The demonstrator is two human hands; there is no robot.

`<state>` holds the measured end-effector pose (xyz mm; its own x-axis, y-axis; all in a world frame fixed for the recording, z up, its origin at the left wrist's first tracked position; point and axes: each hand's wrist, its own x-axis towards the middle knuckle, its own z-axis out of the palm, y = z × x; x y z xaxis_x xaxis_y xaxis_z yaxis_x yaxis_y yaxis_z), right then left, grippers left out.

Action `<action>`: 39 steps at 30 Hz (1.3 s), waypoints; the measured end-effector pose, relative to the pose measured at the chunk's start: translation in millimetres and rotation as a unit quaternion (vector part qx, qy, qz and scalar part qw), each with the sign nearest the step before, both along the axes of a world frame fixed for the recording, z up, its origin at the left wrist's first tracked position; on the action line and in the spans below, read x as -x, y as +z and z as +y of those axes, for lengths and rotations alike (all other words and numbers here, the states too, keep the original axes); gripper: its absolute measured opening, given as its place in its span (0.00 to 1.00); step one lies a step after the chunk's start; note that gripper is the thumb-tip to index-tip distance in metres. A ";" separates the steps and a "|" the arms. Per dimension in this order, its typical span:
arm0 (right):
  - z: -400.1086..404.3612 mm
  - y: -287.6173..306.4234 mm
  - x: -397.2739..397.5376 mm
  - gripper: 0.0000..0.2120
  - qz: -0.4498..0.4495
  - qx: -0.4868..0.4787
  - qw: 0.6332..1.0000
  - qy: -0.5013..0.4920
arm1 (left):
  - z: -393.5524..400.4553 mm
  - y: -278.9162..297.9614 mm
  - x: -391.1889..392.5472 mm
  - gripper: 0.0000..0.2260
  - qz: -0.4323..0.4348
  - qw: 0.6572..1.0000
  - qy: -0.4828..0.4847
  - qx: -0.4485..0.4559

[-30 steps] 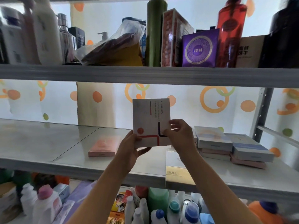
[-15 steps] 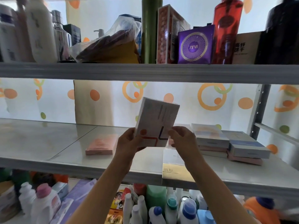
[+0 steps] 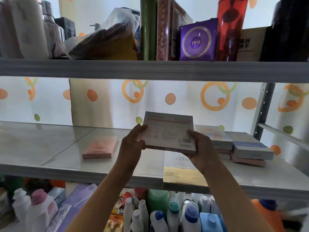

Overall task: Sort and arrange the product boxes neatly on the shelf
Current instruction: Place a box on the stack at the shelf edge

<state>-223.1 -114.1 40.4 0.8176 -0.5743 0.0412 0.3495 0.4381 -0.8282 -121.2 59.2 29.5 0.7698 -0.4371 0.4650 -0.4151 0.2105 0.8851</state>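
You've got the white box [image 3: 168, 132] in both hands, held up above the middle shelf [image 3: 50, 144], printed back w/ barcode facing you, long side roughly level. Your left hand [image 3: 132, 144] grips its left edge, fingers curled round the edge, thumb underneath near the bottom corner. Your right hand [image 3: 200, 149] holds the bottom right corner, thumb on the face next to the barcode, fingers wrapped under. Box isn't touching the shelf or any other box. Below it, at the shelf's front edge, lies a flat white-and-gold box [image 3: 180, 171]. To the left, apart from the rest, a pink box [image 3: 100, 147] lies flat. To the right sits a stack of boxes [image 3: 240, 146], white/blue ones on top of pink ones, not squared up. Top shelf [image 3: 150, 69] carries a purple box [image 3: 198, 41], a red bottle [image 3: 231, 27], a plastic bag [image 3: 107, 41]. Bottom level: detergent bottles [image 3: 167, 215].
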 end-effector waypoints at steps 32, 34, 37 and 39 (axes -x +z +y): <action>9.8 9.2 11.1 0.20 -0.035 0.262 0.964 -0.018 | -21.3 18.1 26.6 0.15 -0.094 0.991 0.039 -0.082; 13.0 8.5 14.6 0.21 -0.031 0.261 0.965 -0.013 | -23.3 23.8 36.2 0.19 0.002 0.995 -0.093 -0.040; 24.2 3.2 15.1 0.24 0.013 0.311 0.950 -0.027 | -28.6 26.7 45.5 0.23 0.072 0.982 -0.175 -0.005; 27.0 0.1 16.0 0.20 0.029 0.363 0.929 -0.069 | -33.4 27.8 46.4 0.20 0.057 0.986 -0.154 0.008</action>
